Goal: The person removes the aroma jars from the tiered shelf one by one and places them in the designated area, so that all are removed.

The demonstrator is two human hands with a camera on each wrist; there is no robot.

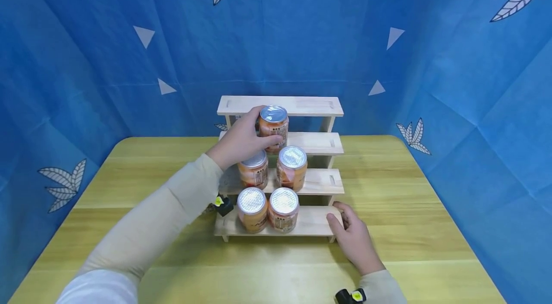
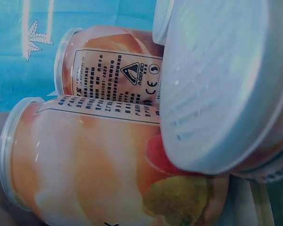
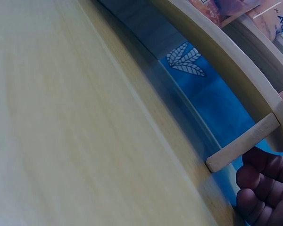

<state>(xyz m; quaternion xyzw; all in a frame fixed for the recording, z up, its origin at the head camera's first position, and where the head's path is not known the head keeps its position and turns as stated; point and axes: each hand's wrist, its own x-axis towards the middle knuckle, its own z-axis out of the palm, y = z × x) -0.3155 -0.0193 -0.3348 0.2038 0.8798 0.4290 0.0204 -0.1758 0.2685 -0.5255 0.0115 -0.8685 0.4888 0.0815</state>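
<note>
A pale wooden four-step display stand [image 1: 319, 220] stands on the table. My left hand [image 1: 247, 135] grips a can [image 1: 274, 130] at the third step, fingers behind it and thumb across its front; the can is upright, with an orange printed label and silver lid. Two similar cans, a left one [image 1: 253, 174] partly under the left wrist and a right one [image 1: 292, 172], stand on the second step. Two more, a left can [image 1: 252, 215] and a right can [image 1: 283, 213], stand side by side on the lowest step. My right hand [image 1: 354, 237] holds that step's right end, thumb on top.
The yellow wood-grain table [image 1: 388, 189] runs out to both sides of the stand. A blue cloth [image 1: 319, 30] with leaf prints hangs behind and at the sides. The top step [image 1: 310, 105] rises behind the held can.
</note>
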